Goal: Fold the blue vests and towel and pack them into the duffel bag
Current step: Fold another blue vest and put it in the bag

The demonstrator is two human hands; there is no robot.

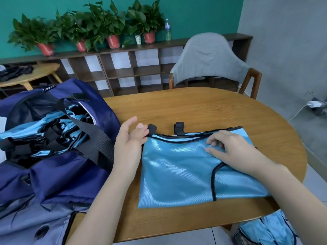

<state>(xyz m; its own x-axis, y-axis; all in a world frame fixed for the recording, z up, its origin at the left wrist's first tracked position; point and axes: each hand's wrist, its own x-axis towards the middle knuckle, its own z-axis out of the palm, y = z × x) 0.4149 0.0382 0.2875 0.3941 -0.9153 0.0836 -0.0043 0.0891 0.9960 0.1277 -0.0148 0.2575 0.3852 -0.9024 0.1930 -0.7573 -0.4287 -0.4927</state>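
**Vest half folded on the table, bag waiting at nine o'clock**

While the shiny light-blue vest with black piping (178, 167) lay flat at the middle of the oval wooden table (203, 106), both hands worked its far edge. The left hand (130, 138) sat at the vest's ten o'clock corner, fingers loosely extended beside a black strap tab (152, 128); whether it actually pinched the hem could not be told. The right hand (230, 152) rested on the cloth toward two o'clock, fingers curled onto the fabric near the piped edge, seemingly pressing rather than gripping.

The fabric looked thin, light, limp and slick, so it would likely slide and unfold easily; the piped edges and corners seemed the surest places to hold.

At nine o'clock the open navy-blue duffel bag (58, 177) already held more blue vests (44, 128), with its black webbing strap (92, 135) crossing the opening, a probable obstruction when packing. Another blue bundle (265, 230) showed below the table at five o'clock. A grey upholstered chair (207, 59) stood at twelve o'clock, potted plants (88, 27) beyond.
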